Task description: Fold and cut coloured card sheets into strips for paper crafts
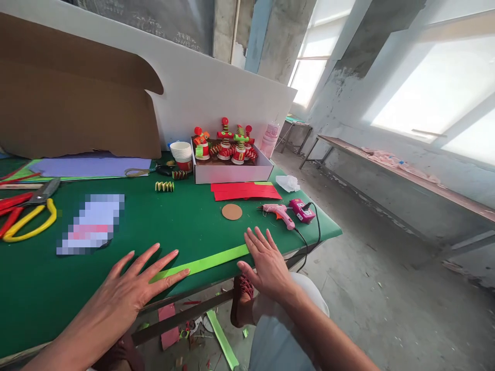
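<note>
Fingers (170, 280) of two hands (126, 289) (271, 273), one green strip (218, 259)

A grey concrete floor (371, 288), dark chalk-marked blackboard (166, 20) and pink plastic glue gun (284, 215) on a green-covered table (193, 216) showed a craft workroom.

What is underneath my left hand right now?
Your left hand lies over part of the light green strip on the green tabletop. Some strip shows between the fingers; whatever lies directly beneath the hand is hidden.
</note>
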`<state>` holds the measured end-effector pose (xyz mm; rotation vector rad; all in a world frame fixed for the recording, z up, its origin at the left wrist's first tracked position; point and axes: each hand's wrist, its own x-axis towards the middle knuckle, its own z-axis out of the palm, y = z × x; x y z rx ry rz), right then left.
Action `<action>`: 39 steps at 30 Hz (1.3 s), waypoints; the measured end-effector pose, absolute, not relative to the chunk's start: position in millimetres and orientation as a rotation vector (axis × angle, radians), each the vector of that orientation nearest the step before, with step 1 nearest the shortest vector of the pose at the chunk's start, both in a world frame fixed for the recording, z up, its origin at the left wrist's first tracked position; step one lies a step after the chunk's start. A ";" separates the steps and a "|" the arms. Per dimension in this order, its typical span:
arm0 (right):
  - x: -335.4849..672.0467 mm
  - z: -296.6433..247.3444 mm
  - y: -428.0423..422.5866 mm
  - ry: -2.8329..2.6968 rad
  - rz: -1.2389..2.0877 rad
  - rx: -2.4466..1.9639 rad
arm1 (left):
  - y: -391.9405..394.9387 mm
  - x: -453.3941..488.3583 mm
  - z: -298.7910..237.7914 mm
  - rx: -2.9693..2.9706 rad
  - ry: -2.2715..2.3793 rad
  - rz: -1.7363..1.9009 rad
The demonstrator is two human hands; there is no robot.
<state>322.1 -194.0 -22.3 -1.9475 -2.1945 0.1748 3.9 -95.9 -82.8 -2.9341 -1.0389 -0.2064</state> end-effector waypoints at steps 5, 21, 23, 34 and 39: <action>261.0 -19.7 -180.2 -2.528 0.305 -1.339 | -107.2 16.3 -62.3 -2.864 -1.066 -0.212; 232.8 -43.4 -174.6 -2.570 0.319 -1.398 | -173.9 28.8 -73.5 -2.417 -1.223 -0.346; 232.4 -42.1 -174.7 -2.568 0.331 -1.415 | -175.4 16.4 -74.5 -2.413 -1.250 -0.352; 231.2 -44.8 -174.3 -2.519 0.316 -1.420 | -169.7 -9.6 -40.8 -2.442 -1.379 -0.407; 230.6 -52.3 -175.1 -2.518 0.282 -1.370 | -163.8 67.9 -48.3 -2.769 -1.168 -0.514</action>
